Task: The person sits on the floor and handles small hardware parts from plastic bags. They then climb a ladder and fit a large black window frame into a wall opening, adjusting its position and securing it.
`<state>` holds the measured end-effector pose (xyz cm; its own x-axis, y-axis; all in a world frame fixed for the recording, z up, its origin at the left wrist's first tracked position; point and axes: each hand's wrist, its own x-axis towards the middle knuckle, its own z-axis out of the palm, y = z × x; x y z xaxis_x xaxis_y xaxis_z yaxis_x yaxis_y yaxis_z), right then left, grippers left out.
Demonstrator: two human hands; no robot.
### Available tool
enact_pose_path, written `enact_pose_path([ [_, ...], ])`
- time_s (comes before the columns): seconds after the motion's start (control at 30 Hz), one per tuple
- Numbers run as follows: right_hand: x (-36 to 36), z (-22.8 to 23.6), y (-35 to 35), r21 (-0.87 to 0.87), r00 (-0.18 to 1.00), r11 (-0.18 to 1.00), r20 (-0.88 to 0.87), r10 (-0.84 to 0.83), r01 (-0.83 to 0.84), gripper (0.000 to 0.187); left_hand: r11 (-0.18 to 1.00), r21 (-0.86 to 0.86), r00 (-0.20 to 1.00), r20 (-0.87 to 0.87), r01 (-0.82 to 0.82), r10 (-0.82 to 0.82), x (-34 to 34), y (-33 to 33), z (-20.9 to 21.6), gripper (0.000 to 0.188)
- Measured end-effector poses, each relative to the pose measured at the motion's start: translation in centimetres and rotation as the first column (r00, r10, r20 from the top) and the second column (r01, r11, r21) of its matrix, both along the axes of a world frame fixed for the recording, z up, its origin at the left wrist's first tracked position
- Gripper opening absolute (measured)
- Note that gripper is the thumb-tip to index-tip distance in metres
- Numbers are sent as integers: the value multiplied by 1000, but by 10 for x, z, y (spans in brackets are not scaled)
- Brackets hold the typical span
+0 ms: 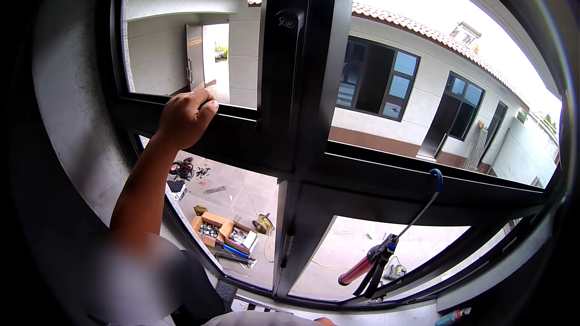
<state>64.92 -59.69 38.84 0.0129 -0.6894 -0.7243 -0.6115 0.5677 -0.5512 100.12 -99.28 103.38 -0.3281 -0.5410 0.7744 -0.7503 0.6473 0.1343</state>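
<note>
My left hand [187, 118] is closed over the crossbar of a black metal frame [229, 125], its fingers curled over the bar's upper edge. The forearm rises to it from the lower left. On the right, a caulking gun [370, 265] with a red barrel hangs against the lower opening. Its rod ends in a blue hook [436, 175] caught over the frame's right crossbar. Of my right hand nothing can be made out; only a small skin-coloured patch shows at the bottom edge, too little to identify.
Through the lower left opening, a cardboard box [212, 229] of small hardware lies on the paving, beside yellow-and-black tools [263, 223] and a blue-handled tool [235, 251]. A green power tool [396, 271] is outside too. A blurred pale round shape [133, 281] covers the lower left.
</note>
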Motion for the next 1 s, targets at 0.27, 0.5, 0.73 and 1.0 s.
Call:
enact_pose_path([
  [0.27, 28, 15, 6, -108, 838, 831, 59, -542, 546, 15, 994, -94, 998, 1, 59, -59, -5, 7, 2, 42],
  [0.5, -73, 70, 59, -49, -454, -519, 420, -786, 853, 40, 981, -174, 996, 43, 86, -80, -12, 5, -3, 50],
  [0.73, -33, 480, 22, -200, 94, -871, 980, -177, 449, 36, 951, -258, 984, 82, 172, -156, -14, -5, -13, 78],
  [1.0, 12, 643, -228, -722, 552, -604, 672, -494, 339, 26, 973, -102, 969, 160, 206, -189, -15, 3, -10, 77],
])
